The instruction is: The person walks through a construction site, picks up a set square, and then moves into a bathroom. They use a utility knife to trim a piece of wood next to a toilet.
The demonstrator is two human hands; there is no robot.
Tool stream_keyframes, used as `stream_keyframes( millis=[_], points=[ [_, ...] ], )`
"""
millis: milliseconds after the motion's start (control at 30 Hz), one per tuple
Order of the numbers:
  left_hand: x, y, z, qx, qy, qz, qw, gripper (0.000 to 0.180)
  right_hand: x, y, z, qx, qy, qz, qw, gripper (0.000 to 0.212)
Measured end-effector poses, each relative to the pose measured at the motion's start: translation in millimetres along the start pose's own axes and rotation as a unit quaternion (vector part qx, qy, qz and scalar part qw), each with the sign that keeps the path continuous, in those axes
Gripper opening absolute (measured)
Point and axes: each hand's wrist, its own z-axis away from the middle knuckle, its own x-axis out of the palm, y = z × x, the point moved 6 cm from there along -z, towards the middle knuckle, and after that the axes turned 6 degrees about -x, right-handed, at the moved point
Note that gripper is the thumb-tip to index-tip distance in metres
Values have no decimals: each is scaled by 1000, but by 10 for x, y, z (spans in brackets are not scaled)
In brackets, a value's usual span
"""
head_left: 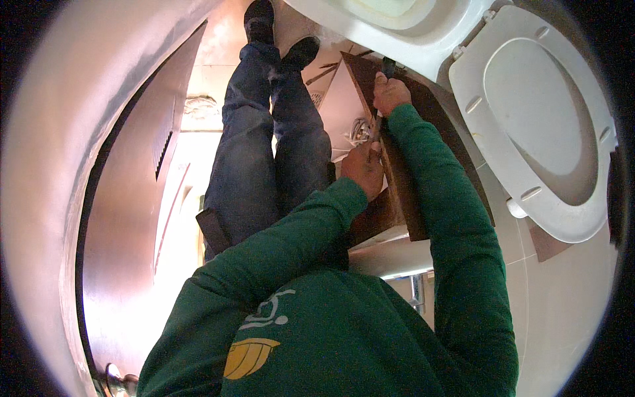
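Note:
My right hand (391, 94) is closed around a tool with a black handle (389, 65). A thin shaft (378, 126) seems to run from it toward my left hand, but its tip is hidden and its exact kind does not show. My left hand (365, 171) is closed with its fingers against the edge of a brown wooden cabinet (399, 178). What those fingers pinch, if anything, is covered. Brown panels form the cabinet's sides, and a pale area shows inside its outline. Beside my left hand lies a small tangled, shiny bundle (360, 131).
A white toilet bowl (423, 40) and its raised seat and lid (536, 119) stand close on the right. My legs in dark trousers (245, 132) stretch away ahead. On the left is a brown door (126, 218) with a round knob (120, 382). Light tiles (519, 291) surround the toilet.

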Motion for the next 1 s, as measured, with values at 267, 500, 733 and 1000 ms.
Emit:
stream_keyframes(
  millis=[267, 500, 733, 1000],
  points=[
    [-55, 17, -154, -4, 26, -40, 999, 40, -12, -84, -98, 4, 49, -6, 999, 72],
    [-133, 273, -348, 35, 18, -146, 989, 46, 93, -40, -461, -13, 24, 16, 1000, 70],
    [-42, -10, -362, -30, -41, -8, 999, 54, 185, 75, -450, -86, -5, 83, 993, 63],
    [126, -280, -255, -24, -20, 138, 990, 58, 5, -60, -187, -44, 43, -20, 998, 71]
  ],
)
